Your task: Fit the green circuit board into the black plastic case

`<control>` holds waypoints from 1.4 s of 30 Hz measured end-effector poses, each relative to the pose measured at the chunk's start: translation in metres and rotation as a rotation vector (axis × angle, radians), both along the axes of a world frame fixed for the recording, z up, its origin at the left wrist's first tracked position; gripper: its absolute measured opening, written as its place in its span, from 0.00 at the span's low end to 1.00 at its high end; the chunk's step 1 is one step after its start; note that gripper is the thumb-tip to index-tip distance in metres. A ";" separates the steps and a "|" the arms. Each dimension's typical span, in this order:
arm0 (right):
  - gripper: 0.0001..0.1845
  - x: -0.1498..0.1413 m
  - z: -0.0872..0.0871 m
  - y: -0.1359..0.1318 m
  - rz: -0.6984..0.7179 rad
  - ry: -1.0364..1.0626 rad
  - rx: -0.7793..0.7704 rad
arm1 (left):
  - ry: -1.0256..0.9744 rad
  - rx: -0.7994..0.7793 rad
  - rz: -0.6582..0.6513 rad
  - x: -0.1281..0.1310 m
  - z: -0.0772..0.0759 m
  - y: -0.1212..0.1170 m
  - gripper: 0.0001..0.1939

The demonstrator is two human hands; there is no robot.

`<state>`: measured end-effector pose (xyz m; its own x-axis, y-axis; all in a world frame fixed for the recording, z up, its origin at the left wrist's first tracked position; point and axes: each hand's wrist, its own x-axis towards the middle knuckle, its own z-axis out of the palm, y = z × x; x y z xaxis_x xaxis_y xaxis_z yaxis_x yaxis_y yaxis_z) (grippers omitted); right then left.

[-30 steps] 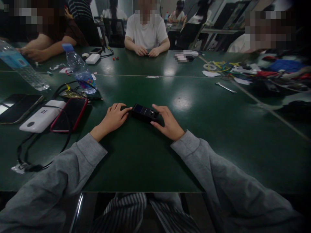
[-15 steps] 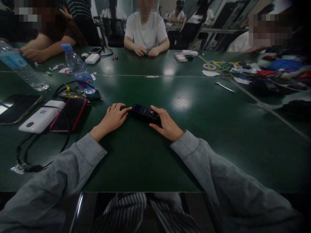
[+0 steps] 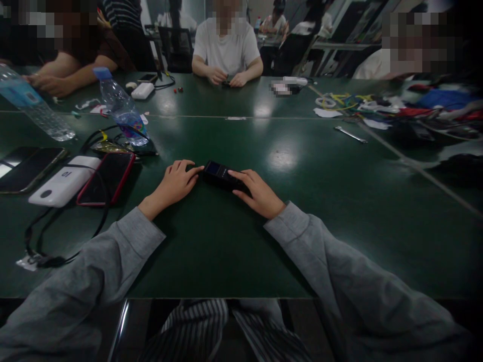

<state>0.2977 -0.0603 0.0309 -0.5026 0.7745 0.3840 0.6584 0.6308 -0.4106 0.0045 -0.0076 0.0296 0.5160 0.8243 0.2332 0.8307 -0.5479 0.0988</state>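
Black handheld device (image 3: pixel 217 175) lies on the green surface (image 3: pixel 234 251) between the wearer's two hands, its small screen facing up at the end nearer the left hand (image 3: pixel 175 182). That hand is palm down with its fingers loosely spread, the forefinger reaching to the device's end; whether it touches is hard to tell. The right hand (image 3: pixel 260 195) is at the other end, thumb and forefinger parted, the forefinger over the top face and the thumb by the near side. Left of the hands lie a red-cased phone (image 3: pixel 106 178) and a white power bank (image 3: pixel 62 183), with a black cable (image 3: pixel 108 201) looping across them. Beyond them, a blue-capped bottle (image 3: pixel 123 108) leans at a tilt in the view, and a wrench (image 3: pixel 350 134) lies off to the right
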 end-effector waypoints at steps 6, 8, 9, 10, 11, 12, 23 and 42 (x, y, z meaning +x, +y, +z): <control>0.29 0.000 0.001 0.000 0.021 0.036 0.011 | 0.011 -0.014 0.002 0.001 0.002 -0.001 0.23; 0.29 0.000 0.002 0.000 0.016 0.043 0.012 | 0.010 -0.015 0.005 0.001 0.002 -0.001 0.23; 0.29 -0.001 0.003 -0.001 0.010 0.052 0.012 | 0.011 -0.014 0.007 0.001 0.002 -0.001 0.23; 0.29 -0.001 0.003 -0.001 0.001 0.068 0.016 | 0.012 -0.014 0.009 0.001 0.002 -0.001 0.23; 0.29 -0.002 0.004 -0.002 -0.010 0.091 0.022 | 0.011 -0.013 0.011 0.001 0.001 -0.001 0.22; 0.29 -0.002 0.005 -0.002 -0.021 0.120 0.030 | 0.010 -0.012 0.012 0.001 0.001 -0.001 0.22; 0.29 -0.005 0.006 -0.005 -0.046 0.170 0.092 | 0.019 -0.010 0.005 0.001 0.001 0.000 0.23; 0.28 0.028 -0.011 0.028 -0.397 0.117 0.137 | 0.021 -0.008 0.003 0.001 0.001 0.000 0.23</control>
<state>0.3261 -0.0321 0.0203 -0.1224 0.8371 0.5332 0.8148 0.3915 -0.4275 0.0051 -0.0078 0.0307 0.5187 0.8274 0.2155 0.8340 -0.5451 0.0853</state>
